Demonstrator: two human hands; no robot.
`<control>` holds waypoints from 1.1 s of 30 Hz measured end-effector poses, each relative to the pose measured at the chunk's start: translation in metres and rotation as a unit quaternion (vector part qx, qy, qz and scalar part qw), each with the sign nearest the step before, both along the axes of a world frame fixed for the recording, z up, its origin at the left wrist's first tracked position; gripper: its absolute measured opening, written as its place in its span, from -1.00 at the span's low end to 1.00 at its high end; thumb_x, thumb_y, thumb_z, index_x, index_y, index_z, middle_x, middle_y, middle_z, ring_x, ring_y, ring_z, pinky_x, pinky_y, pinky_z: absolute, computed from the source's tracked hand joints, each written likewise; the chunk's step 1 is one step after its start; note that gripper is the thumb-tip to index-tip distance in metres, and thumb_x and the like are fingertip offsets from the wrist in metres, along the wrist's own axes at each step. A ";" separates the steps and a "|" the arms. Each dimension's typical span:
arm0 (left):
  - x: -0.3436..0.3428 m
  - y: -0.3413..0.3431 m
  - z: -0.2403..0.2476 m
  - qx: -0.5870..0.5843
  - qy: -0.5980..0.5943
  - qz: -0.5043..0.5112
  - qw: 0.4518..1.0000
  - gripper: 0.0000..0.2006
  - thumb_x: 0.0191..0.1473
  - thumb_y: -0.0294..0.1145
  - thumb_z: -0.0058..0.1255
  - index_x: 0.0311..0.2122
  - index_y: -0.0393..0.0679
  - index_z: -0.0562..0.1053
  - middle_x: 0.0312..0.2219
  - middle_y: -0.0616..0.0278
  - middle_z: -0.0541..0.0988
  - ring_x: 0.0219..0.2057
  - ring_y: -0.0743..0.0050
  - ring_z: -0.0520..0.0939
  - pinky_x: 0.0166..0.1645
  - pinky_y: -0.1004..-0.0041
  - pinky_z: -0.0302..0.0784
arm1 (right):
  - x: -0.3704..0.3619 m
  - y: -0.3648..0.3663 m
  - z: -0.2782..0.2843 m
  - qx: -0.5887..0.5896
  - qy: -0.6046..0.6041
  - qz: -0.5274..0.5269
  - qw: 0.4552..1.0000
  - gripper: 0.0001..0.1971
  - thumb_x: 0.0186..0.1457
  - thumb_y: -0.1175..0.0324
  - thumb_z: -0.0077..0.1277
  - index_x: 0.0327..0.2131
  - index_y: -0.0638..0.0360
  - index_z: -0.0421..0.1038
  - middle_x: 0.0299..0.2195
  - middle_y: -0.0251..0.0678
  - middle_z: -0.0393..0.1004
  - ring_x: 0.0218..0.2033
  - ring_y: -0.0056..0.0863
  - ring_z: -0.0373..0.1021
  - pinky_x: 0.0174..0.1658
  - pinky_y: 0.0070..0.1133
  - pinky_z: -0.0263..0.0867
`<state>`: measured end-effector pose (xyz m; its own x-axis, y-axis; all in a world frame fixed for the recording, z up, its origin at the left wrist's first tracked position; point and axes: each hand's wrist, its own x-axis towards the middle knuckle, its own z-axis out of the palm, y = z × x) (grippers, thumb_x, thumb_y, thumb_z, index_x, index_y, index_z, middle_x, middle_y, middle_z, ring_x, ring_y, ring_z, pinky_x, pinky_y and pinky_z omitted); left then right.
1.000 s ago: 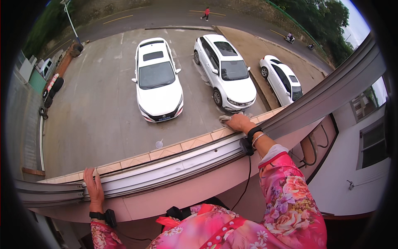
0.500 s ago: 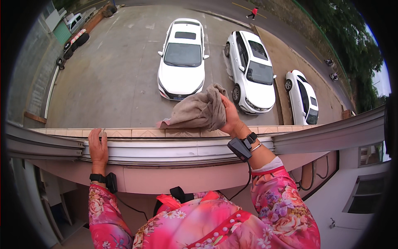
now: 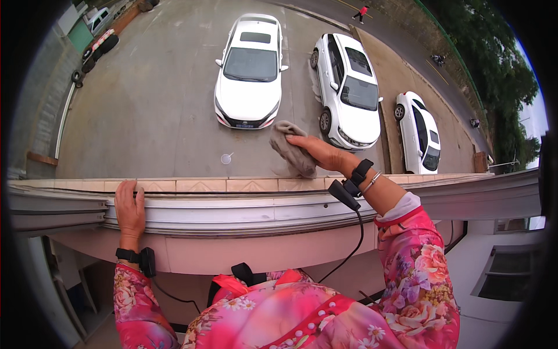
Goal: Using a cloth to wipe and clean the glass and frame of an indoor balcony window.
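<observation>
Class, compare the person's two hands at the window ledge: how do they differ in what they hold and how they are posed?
The right hand reaches out past the ledge, its fingers gripping a brownish cloth; the left hand holds nothing. The left hand lies flat on the window track, while the right hand is raised beyond it. Both wrists carry a dark strapped device, and both sleeves are pink and floral.

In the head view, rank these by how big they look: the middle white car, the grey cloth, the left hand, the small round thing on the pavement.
1. Middle white car
2. Grey cloth and left hand: too alike to rank, and nearer the camera than the car
3. Small round thing
</observation>
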<state>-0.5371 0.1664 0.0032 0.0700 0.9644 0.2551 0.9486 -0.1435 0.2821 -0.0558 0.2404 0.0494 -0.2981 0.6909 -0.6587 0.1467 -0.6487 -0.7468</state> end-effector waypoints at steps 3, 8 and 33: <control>0.005 -0.001 0.010 -0.027 0.012 -0.002 1.000 -0.68 0.17 -0.26 -0.17 -0.05 -0.23 0.34 -0.06 0.02 0.39 0.06 0.02 0.30 0.14 0.23 0.15 | -0.028 -0.007 -0.036 0.066 -0.202 0.310 0.927 -0.34 0.07 -0.19 -0.11 -0.12 0.33 0.39 -0.23 -0.27 0.45 -0.31 -0.57 0.37 -0.24 -0.64 0.29; -0.002 -0.008 0.011 -0.033 0.020 -0.006 0.999 -0.66 0.18 -0.26 -0.21 0.00 -0.21 0.32 -0.01 0.04 0.36 0.10 0.05 0.28 0.17 0.25 0.12 | -0.004 0.004 -0.034 -0.098 -0.209 0.370 0.900 -0.15 -0.05 -0.32 -0.18 -0.01 0.37 0.33 -0.02 0.00 0.36 -0.05 -0.21 0.31 0.02 -0.44 0.16; -0.004 -0.046 0.085 -0.142 0.017 0.014 0.990 -0.54 0.14 -0.31 -0.28 0.13 -0.28 0.21 0.10 -0.01 0.29 0.15 0.01 0.23 0.23 0.21 0.03 | 0.006 -0.014 -0.061 -0.194 -0.285 0.605 0.718 -0.28 0.08 -0.35 -0.64 0.25 -0.28 -0.06 0.32 -0.28 -0.30 0.33 -0.17 -0.44 0.28 -0.17 -0.56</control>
<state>-0.5408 0.1207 0.0878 0.0455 0.9986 -0.0284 0.9608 -0.0360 0.2749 -0.0499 0.2265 -0.0118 -0.1309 -0.1133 -0.9849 0.9879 0.0679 -0.1391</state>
